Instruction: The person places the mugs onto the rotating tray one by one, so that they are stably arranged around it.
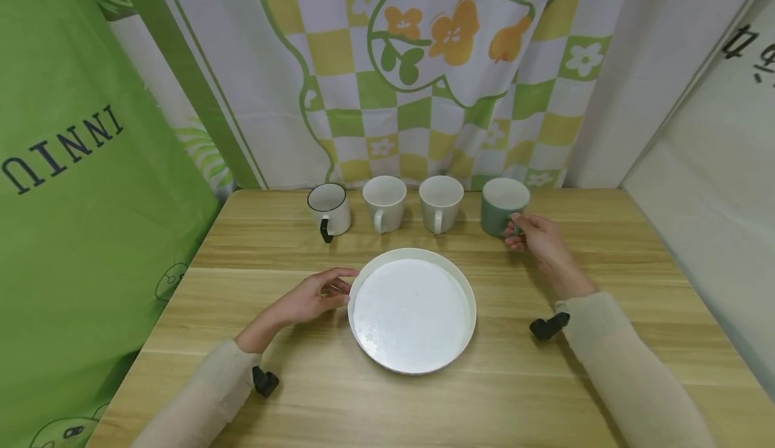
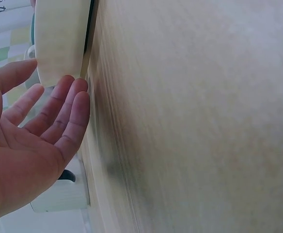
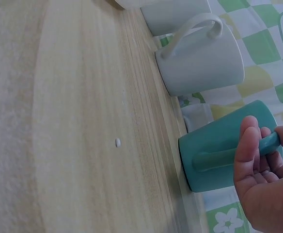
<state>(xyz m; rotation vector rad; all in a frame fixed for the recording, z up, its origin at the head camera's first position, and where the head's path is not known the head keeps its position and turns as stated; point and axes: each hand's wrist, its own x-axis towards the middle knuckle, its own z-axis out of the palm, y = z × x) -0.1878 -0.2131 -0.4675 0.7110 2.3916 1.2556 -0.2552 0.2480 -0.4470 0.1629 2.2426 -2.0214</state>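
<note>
A green mug (image 1: 498, 218) stands at the right end of a row of mugs at the table's back. My right hand (image 1: 540, 243) grips its handle (image 3: 216, 159) between thumb and curled fingers. In front of the row lies a round white tray (image 1: 412, 365) with a low rim. At its left side is my left hand (image 1: 317, 294), fingers loosely bent and fingertips close to the rim. The left wrist view shows that palm (image 2: 25, 155) holding nothing; whether the fingertips touch the tray (image 2: 61, 41), I cannot tell.
Left of the green mug stand two white mugs (image 1: 441, 199) and a white mug with a black rim and black handle (image 1: 336, 214). Behind them hangs a checkered curtain (image 1: 418, 118). A small white speck (image 3: 117, 142) lies on the wooden table (image 1: 502, 394).
</note>
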